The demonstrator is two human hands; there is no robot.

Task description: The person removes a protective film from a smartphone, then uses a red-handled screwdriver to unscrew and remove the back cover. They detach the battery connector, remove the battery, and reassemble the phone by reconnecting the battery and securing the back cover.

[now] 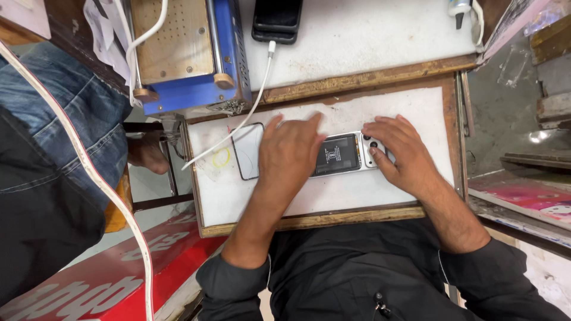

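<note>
Phone [337, 154], back opened, laid flat mid-counter [380, 107]. Left hand [289, 156] pressed flat, fingers spread, over phone's left half. Right hand [399, 150] rested open on camera end. Glass panel [248, 151] beside left hand, toward counter's left edge.

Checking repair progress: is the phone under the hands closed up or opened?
Opened: the phone lies back up, its dark internals exposed.

A small phone repair stall. A worn white worktop [380, 196] in a wooden frame carries an opened phone [345, 154] and a loose glass panel [247, 151]. Behind stand a blue heating plate machine [190, 53], a charging phone [276, 21] and a glue bottle [459, 9].
</note>
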